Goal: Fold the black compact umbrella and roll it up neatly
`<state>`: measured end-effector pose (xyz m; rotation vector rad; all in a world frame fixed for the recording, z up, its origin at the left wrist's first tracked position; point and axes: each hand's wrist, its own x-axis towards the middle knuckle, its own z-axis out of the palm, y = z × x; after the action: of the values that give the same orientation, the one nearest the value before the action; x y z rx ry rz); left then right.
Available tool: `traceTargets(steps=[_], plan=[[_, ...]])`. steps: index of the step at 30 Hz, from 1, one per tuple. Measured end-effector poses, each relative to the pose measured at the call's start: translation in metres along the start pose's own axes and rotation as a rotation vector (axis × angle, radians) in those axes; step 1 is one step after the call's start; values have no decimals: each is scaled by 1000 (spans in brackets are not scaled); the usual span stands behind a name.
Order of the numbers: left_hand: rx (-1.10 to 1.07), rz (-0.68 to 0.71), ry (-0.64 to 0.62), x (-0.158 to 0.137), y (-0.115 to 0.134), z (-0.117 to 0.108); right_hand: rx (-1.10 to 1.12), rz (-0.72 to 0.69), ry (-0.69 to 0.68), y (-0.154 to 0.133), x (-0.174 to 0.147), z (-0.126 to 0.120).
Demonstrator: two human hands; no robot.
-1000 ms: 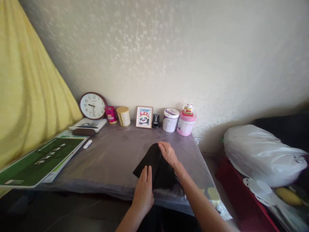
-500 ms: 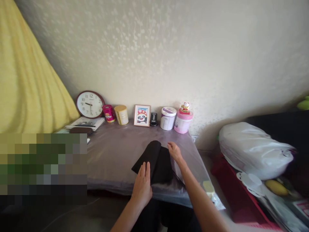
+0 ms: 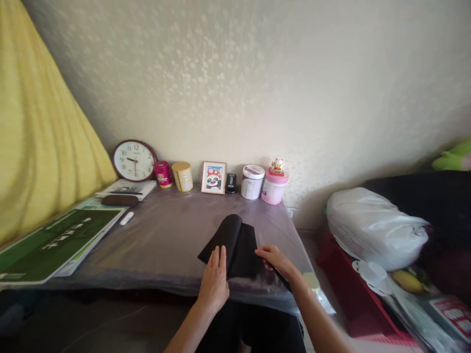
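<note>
A folded piece of black cloth (image 3: 247, 252), perhaps a bag, lies near the table's front edge. Its left part is turned over into a soft, rounded fold. My left hand (image 3: 216, 279) rests on that folded part, fingers stretched out together, pressing it from above. At the cloth's right edge, my right hand (image 3: 275, 260) is closed in a pinch. A thin black strap (image 3: 282, 279) runs out from beneath those fingers toward the lower right, partly hidden by the hand and forearm.
Along the wall stand a clock (image 3: 134, 161), several canisters, a framed panda picture (image 3: 214, 178) and a lucky cat figurine (image 3: 277, 166). Green booklets (image 3: 62, 240) lie at left beside a brown case (image 3: 119, 200). A red bin (image 3: 353, 294) with a white plastic bag (image 3: 375, 228) stands at right.
My right hand has moved down from above the cloth's upper right corner to its right edge, at the strap. My left hand stays on the fold. The view has shifted slightly.
</note>
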<state>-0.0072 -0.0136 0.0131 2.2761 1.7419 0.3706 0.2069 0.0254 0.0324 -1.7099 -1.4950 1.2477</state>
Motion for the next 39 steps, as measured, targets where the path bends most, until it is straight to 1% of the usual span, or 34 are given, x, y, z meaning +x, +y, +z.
traceTargets(steps=[2, 4, 5, 6, 8, 9, 10, 11, 12, 13, 14, 16, 19, 20, 22, 23, 25, 26, 28, 30, 31, 32, 33, 36, 37, 38, 39], plan=[[9, -8, -13, -1, 1, -2, 79, -6, -75, 6, -4, -11], [29, -17, -24, -2, 3, -4, 35, 5, -105, 17, -7, -28], [40, -21, -29, -2, 4, -5, -25, 29, -87, 23, -7, -38], [50, -28, -34, -2, 6, -6, -120, 72, -45, 29, -8, -50], [63, -53, -51, -1, 8, -7, -398, 147, 92, 37, -8, -70], [68, -69, -61, -1, 10, -7, -446, 141, 149, 38, -7, -77], [72, -84, -72, 0, 11, -7, -491, 105, 212, 36, -5, -80], [77, -96, -84, 0, 13, -8, -555, 11, 334, 33, -2, -79], [82, -105, -93, 0, 14, -8, -598, -84, 439, 27, 3, -72], [86, -106, -98, 0, 16, -8, -603, -184, 464, 19, 10, -60], [91, -108, -98, 0, 18, -9, -595, -234, 441, 10, 18, -44], [97, -111, -93, 0, 21, -9, -579, -288, 396, -9, 37, -4], [86, -115, -79, 1, 24, -10, -563, -309, 404, -34, 64, 55], [71, -115, -77, 2, 24, -10, -536, -248, 459, -41, 69, 71], [24, -110, -71, 3, 21, -8, -533, -213, 482, -52, 75, 94], [-11, -102, -64, 2, 18, -5, -547, -155, 503, -55, 75, 101], [-110, -68, -24, -1, 7, 0, -585, -109, 506, -58, 75, 109], [-180, -44, 8, -5, 0, 4, -601, -98, 504, -59, 74, 110], [-369, 6, 114, -15, -16, 11, -615, -100, 497, -57, 74, 110], [-590, -28, 207, -26, -29, 15, -617, -102, 501, -54, 76, 108], [-712, -77, 216, -31, -34, 16, -616, -103, 505, -53, 77, 108], [-860, -134, 142, -34, -37, 16, -616, -105, 511, -52, 78, 108], [-1031, -213, 21, -36, -38, 15, -616, -108, 517, -52, 78, 109], [-1573, -480, -410, -37, -36, 10, -592, -113, 525, -51, 79, 110], [-1716, -534, -499, -36, -34, 8, -573, -114, 528, -50, 79, 110], [-1824, -554, -549, -35, -31, 7, -552, -119, 532, -49, 79, 110], [-1895, -542, -575, -34, -28, 6, -530, -128, 539, -47, 80, 109]])
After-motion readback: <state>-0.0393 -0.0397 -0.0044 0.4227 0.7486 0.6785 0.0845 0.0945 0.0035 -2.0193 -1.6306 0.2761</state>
